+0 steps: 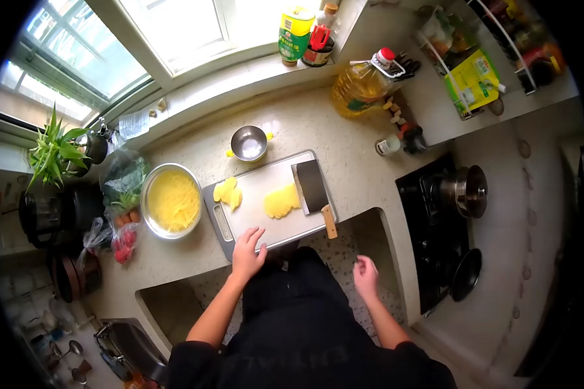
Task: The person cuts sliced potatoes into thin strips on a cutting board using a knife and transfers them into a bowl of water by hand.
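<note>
Looks like a lull in slicing, with yellow slices (281, 201) beside the cleaver (313, 185) on the cutting board (258, 181) mid-frame, left hand (247, 254) empty, fingers apart, right hand (365, 275) loosely curled together; probably calls for gripping the handle (329, 222) next.

Kitchen lit by daylight through large window (204, 32), panes bright, partly washed out, frame pale. Narrow pale sill (240, 78) directly beneath window. Speckled beige surface (353, 159) farther below window, open bays under its front edge. Speckled floor (353, 256) below window, past surface edge. Black stove (428, 220) well right of window, wire rack (451, 78) nearer it. Sink (136, 347) far below window, toward its left; dimmer tiled wall (19, 279) beyond.
</note>
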### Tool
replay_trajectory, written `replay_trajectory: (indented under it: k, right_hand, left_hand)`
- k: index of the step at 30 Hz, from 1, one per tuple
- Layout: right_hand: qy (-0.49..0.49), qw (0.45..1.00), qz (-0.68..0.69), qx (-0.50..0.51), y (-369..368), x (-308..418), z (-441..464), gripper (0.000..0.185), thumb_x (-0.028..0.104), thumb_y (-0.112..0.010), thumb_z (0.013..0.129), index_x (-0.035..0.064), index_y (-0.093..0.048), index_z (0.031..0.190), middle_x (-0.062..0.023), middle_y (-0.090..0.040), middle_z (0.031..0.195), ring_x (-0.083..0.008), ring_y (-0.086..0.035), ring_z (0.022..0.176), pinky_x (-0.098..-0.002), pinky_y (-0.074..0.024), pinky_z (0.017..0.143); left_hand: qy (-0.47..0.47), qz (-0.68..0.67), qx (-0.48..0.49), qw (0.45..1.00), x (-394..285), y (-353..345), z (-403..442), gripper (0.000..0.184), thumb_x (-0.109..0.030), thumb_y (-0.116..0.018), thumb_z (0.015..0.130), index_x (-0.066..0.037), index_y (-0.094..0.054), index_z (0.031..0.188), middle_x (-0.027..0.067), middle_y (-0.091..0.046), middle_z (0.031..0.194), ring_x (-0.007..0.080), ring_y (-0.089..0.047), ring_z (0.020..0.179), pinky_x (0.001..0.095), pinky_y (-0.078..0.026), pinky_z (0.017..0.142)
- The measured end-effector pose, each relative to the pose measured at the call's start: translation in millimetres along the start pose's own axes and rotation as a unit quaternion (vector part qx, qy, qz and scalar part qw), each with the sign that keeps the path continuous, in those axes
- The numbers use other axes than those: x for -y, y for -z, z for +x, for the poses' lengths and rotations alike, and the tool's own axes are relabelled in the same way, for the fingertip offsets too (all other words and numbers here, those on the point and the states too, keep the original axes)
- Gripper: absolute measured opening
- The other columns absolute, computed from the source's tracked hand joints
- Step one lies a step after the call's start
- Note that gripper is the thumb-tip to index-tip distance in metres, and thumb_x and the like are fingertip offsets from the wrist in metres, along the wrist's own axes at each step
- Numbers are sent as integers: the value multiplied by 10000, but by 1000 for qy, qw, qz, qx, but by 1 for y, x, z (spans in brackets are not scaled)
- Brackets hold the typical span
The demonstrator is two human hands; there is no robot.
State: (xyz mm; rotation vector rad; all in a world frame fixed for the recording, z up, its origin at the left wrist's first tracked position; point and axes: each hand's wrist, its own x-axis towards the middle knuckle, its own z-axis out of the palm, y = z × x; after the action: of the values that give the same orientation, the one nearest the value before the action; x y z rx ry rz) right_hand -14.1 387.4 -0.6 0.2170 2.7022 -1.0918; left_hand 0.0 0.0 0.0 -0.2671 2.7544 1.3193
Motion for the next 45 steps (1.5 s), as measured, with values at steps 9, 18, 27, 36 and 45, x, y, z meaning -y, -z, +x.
replay_trajectory:
  k: [9,18,27,36,45]
  right_hand:
    - [4,986,-153,58,-75,49,135,593,384,-801,828,106,-558,1292,-163,-631,1253,-425,-655,1116,-521,-556,902]
    - [9,991,-13,130,-67,22,158,500,253,-787,782,53,-578,1190,-209,-712,1002,-424,-711,914,-491,-583,799]
    - [9,995,42,85,-27,69,114,375,283,-761,924,50,-578,1154,-220,-725,864,-447,-725,781,-506,-575,685]
    - [24,995,-40,91,-45,87,73,304,287,-680,996,22,-624,1133,-235,-724,849,-458,-715,776,-521,-568,673]
    - [12,999,25,16,-14,98,74,289,229,-690,995,8,-630,1171,-215,-737,880,-438,-736,796,-481,-588,671]
  left_hand:
    - [-235,229,12,945,6,-53,103,592,-190,-760,845,-156,-627,1421,82,-579,1521,301,-505,1444,507,-375,1204]
    - [-277,238,53,930,28,-72,141,658,-249,-739,851,-189,-590,1489,63,-535,1579,261,-484,1477,484,-357,1222]
    - [-307,241,42,920,31,-74,149,648,-299,-684,838,-209,-608,1475,34,-559,1558,225,-504,1466,512,-310,1249]
    - [-321,232,67,916,33,-81,159,635,-248,-657,837,-177,-619,1466,39,-589,1520,226,-526,1447,497,-345,1234]
    - [-315,226,70,919,32,-79,157,636,-251,-655,846,-175,-613,1476,41,-592,1520,231,-528,1444,490,-345,1234]
